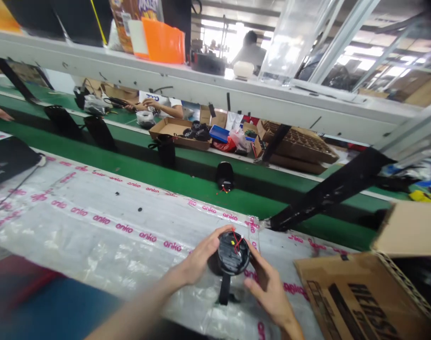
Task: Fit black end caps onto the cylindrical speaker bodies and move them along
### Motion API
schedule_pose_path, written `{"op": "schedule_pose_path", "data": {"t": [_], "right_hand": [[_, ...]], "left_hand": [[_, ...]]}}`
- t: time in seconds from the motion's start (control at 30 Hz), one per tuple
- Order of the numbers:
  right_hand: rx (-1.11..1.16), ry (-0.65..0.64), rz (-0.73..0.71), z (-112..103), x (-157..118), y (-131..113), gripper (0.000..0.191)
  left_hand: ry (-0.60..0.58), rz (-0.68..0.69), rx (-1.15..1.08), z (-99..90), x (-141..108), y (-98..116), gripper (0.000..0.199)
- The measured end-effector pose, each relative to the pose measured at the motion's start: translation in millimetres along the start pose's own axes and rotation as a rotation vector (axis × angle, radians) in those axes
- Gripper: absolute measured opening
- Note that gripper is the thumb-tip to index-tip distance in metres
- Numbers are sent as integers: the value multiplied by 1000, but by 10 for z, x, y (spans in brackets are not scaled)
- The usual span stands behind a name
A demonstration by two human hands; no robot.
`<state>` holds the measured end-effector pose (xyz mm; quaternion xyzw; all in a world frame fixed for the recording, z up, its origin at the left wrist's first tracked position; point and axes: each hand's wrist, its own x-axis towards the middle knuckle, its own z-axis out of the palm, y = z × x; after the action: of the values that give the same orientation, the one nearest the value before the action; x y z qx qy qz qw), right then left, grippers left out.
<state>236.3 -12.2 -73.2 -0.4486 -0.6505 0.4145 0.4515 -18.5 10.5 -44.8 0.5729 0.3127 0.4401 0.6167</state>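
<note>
From my end of the link I'm looking down at a worktop (95, 241) covered by a clear plastic sheet printed with pink "anko" lettering. A flattened cardboard box (364, 297) lies on its near right corner. Beyond the far edge runs a green conveyor belt (187, 186), with a similar black housing (225, 176) standing on it. Past the belt, a co-worker's hands (148, 105) work at a far bench near a cardboard tray of black parts (176, 132) and a blue tray (219, 133). A white rail (187, 80) crosses overhead, carrying an orange folder (164, 41).

The round black housing (233, 252) sits near the middle of the sheet, top facing up, with red wires (237, 242) and a small yellow spot (233, 242) on it. A black strap (224, 289) drops from it onto the plastic. My left grip (201, 255) wraps its left side; my right grip (268, 295) closes on its right side, fingers at the rim.
</note>
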Motion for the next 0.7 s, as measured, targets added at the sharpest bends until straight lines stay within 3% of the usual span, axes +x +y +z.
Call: {"op": "schedule_pose_path", "data": {"t": [0.07, 0.13, 0.2, 0.33, 0.4, 0.47, 0.57, 0.7], "right_hand": [[113, -37, 78, -147, 236, 21, 64], [97, 42, 191, -230, 607, 61, 65], [8, 120, 284, -204, 1081, 117, 72], [-203, 149, 377, 138, 2114, 221, 75], [-330, 151, 436, 355, 2543, 233, 65], [-442, 134, 497, 528, 2848, 215, 52], [-563, 84, 556, 639, 3053, 152, 43], [-642, 38, 508, 540, 2952, -1, 43]], "left_hand": [[-125, -16, -27, -191, -31, 3, 68], [-219, -44, 63, -333, -70, -70, 89], [-233, -36, 212, -365, -98, -219, 114], [-53, 5, 338, -191, -79, -499, 119], [19, 38, 330, -156, -28, -480, 112], [123, 98, 344, -251, 69, -336, 101], [352, 151, 428, -657, 387, -26, 84], [622, 103, 537, -1426, 1154, 203, 86]]}}
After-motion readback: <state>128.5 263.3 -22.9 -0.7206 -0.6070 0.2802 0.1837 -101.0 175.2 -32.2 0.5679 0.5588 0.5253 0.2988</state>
